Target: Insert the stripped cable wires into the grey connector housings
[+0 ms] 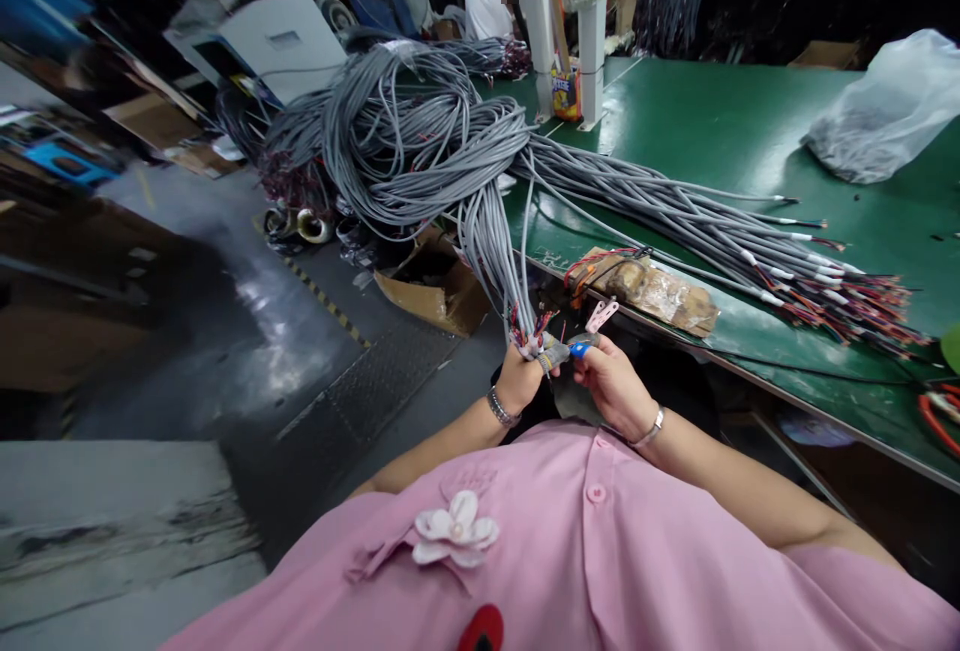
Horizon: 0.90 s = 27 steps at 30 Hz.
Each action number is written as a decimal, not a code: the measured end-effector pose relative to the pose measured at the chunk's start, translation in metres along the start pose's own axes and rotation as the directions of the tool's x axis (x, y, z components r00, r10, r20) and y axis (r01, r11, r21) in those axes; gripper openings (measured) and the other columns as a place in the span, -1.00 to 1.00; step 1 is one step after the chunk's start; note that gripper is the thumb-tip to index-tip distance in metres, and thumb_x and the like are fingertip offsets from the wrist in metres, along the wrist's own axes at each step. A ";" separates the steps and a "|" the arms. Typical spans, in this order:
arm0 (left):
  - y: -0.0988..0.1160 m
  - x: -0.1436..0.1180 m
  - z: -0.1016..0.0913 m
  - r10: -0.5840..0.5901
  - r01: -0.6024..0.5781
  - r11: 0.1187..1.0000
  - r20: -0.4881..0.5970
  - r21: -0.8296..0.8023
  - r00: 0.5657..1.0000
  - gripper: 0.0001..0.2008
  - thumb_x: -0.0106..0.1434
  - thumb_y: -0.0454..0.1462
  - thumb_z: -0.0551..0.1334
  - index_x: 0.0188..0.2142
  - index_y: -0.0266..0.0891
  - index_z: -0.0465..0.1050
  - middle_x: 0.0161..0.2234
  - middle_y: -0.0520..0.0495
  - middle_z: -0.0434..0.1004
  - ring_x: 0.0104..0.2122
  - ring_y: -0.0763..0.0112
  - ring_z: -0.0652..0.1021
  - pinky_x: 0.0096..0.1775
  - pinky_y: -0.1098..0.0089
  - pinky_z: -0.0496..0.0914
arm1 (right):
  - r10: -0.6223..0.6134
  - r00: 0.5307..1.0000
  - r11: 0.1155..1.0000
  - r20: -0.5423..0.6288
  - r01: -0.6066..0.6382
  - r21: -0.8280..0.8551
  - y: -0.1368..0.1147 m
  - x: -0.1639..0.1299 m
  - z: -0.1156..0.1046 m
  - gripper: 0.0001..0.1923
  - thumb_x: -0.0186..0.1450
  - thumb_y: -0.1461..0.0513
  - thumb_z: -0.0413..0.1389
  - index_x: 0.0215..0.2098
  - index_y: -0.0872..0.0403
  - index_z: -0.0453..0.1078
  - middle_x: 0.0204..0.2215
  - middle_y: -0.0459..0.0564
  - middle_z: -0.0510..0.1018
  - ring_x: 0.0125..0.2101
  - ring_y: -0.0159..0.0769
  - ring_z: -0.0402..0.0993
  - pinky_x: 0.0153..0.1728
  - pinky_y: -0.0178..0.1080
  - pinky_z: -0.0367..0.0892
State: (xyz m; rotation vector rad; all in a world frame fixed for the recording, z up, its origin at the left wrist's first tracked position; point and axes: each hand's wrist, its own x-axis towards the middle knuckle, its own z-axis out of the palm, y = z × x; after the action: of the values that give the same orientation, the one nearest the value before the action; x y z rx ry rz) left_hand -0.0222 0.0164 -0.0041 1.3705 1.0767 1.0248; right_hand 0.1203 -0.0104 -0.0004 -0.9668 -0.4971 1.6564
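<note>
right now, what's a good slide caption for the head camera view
Left hand holding grey cables near their coloured wire ends, right hand close beside it, by a green table.

Just below mid-frame, the left hand [521,378] grips a bundle of grey cables [491,249] near its coloured wire ends [534,336], the right hand [613,389] close beside it with something blue [579,350] at the fingertips. A great heap of coiled cable [405,136] looms upper left of centre, and a clouded plastic bag [892,111] sits on the green table [682,121] at upper right.
</note>
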 end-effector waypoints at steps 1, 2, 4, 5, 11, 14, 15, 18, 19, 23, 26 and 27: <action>0.000 0.000 0.000 0.003 -0.003 1.000 0.002 -0.003 1.000 -0.66 0.13 -0.12 0.30 -0.64 -0.28 0.36 -0.66 0.04 0.35 -0.60 0.53 0.34 -0.47 0.45 0.23 | 0.012 1.000 1.000 0.009 -0.012 0.020 -0.001 0.000 0.000 -0.79 0.04 0.23 0.25 -0.50 0.07 0.28 -0.67 -0.24 0.26 -0.62 -0.51 0.13 -0.57 -0.39 0.10; 0.000 0.000 0.000 0.006 -0.006 1.000 0.009 -0.005 1.000 -0.66 0.13 -0.12 0.30 -0.63 -0.28 0.37 -0.66 0.04 0.35 -0.59 0.53 0.34 -0.47 0.45 0.24 | 0.020 1.000 0.999 0.017 -0.021 0.039 -0.001 0.000 0.001 -0.80 0.05 0.23 0.25 -0.49 0.06 0.28 -0.67 -0.24 0.25 -0.62 -0.51 0.12 -0.58 -0.39 0.10; 0.000 0.001 0.000 0.009 -0.009 1.000 0.030 0.004 0.999 -0.68 0.12 -0.13 0.31 -0.63 -0.29 0.37 -0.66 0.04 0.36 -0.59 0.53 0.35 -0.46 0.45 0.24 | 0.024 1.000 0.997 0.018 -0.026 0.073 0.000 0.000 0.001 -0.81 0.04 0.24 0.25 -0.45 0.06 0.30 -0.65 -0.25 0.26 -0.62 -0.51 0.12 -0.58 -0.40 0.09; 0.000 0.001 0.000 0.008 -0.009 1.000 0.044 0.018 0.999 -0.67 0.11 -0.13 0.32 -0.63 -0.29 0.37 -0.66 0.03 0.36 -0.59 0.52 0.36 -0.46 0.45 0.25 | 0.022 1.000 0.996 0.010 -0.022 0.087 0.001 0.001 0.001 -0.81 0.04 0.25 0.24 -0.42 0.05 0.31 -0.64 -0.25 0.27 -0.62 -0.51 0.12 -0.58 -0.41 0.09; 0.000 0.000 -0.001 0.011 -0.014 0.998 0.069 0.054 0.998 -0.66 0.12 -0.11 0.30 -0.63 -0.29 0.38 -0.65 0.02 0.38 -0.59 0.52 0.36 -0.47 0.44 0.25 | 0.024 0.999 0.990 -0.042 -0.017 0.138 0.007 0.006 -0.003 -0.79 0.07 0.20 0.22 -0.38 0.01 0.29 -0.57 -0.25 0.33 -0.62 -0.52 0.12 -0.60 -0.41 0.09; 0.000 0.000 -0.002 0.013 -0.013 1.000 0.056 0.002 0.998 -0.67 0.11 -0.11 0.31 -0.61 -0.29 0.41 -0.66 0.02 0.38 -0.60 0.52 0.36 -0.46 0.43 0.26 | 0.048 0.994 0.986 -0.097 -0.032 0.165 0.006 0.010 -0.008 -0.78 0.06 0.20 0.23 -0.39 0.01 0.27 -0.58 -0.25 0.31 -0.63 -0.52 0.13 -0.60 -0.40 0.10; -0.001 0.000 -0.003 0.010 -0.010 1.000 0.041 -0.019 0.999 -0.69 0.10 -0.10 0.32 -0.60 -0.29 0.43 -0.66 0.02 0.38 -0.60 0.52 0.36 -0.46 0.43 0.26 | 0.058 0.990 0.984 -0.125 -0.036 0.175 0.005 0.012 -0.012 -0.78 0.06 0.20 0.23 -0.39 0.01 0.26 -0.58 -0.24 0.32 -0.64 -0.51 0.14 -0.61 -0.39 0.10; -0.002 0.000 -0.005 -0.003 0.003 0.997 0.001 -0.080 1.000 -0.71 0.08 -0.10 0.33 -0.56 -0.29 0.46 -0.66 0.01 0.39 -0.60 0.50 0.38 -0.47 0.43 0.27 | 0.087 0.982 0.979 -0.168 -0.053 0.197 0.000 0.014 -0.022 -0.80 0.07 0.17 0.20 -0.39 0.02 0.29 -0.53 -0.17 0.39 -0.63 -0.48 0.17 -0.62 -0.35 0.12; -0.002 0.001 -0.006 -0.010 0.009 0.995 -0.002 -0.101 1.000 -0.70 0.08 -0.10 0.33 -0.57 -0.30 0.46 -0.66 0.00 0.39 -0.61 0.51 0.38 -0.47 0.43 0.27 | 0.092 0.983 0.978 -0.157 -0.059 0.202 -0.002 0.014 -0.026 -0.81 0.07 0.15 0.20 -0.38 0.03 0.31 -0.51 -0.14 0.41 -0.62 -0.47 0.19 -0.61 -0.34 0.13; 0.003 0.006 -0.010 -0.076 0.087 0.980 0.067 -0.179 0.995 -0.69 0.00 -0.11 0.37 -0.60 -0.32 0.44 -0.68 0.01 0.37 -0.66 0.54 0.35 -0.55 0.46 0.22 | 0.064 0.993 0.982 -0.094 -0.046 0.181 -0.007 0.014 -0.037 -0.74 0.14 0.03 0.19 -0.36 0.03 0.37 -0.47 -0.12 0.45 -0.60 -0.46 0.22 -0.57 -0.33 0.19; 0.012 0.013 -0.016 -0.128 0.170 0.966 0.212 -0.194 0.969 -0.71 -0.08 -0.14 0.41 -0.61 -0.34 0.45 -0.68 0.00 0.39 -0.70 0.57 0.33 -0.61 0.48 0.18 | 0.018 0.999 0.994 -0.047 -0.012 0.112 -0.010 0.018 -0.042 -0.59 0.15 -0.13 0.15 -0.33 0.03 0.41 -0.42 -0.08 0.48 -0.57 -0.44 0.26 -0.54 -0.33 0.24; 0.015 0.016 -0.018 -0.144 0.197 0.963 0.263 -0.185 0.954 -0.72 -0.09 -0.15 0.41 -0.61 -0.34 0.46 -0.69 0.00 0.38 -0.71 0.57 0.32 -0.62 0.49 0.17 | 0.008 0.999 0.996 -0.035 -0.005 0.088 -0.011 0.021 -0.043 -0.55 0.14 -0.16 0.14 -0.33 0.03 0.42 -0.40 -0.06 0.49 -0.55 -0.43 0.28 -0.53 -0.33 0.25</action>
State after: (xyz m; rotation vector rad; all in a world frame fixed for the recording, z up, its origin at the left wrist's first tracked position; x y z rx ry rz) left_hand -0.0350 0.0361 0.0125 1.1760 0.8583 0.7913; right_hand 0.1596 0.0059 -0.0244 -0.9320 -0.3939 1.6507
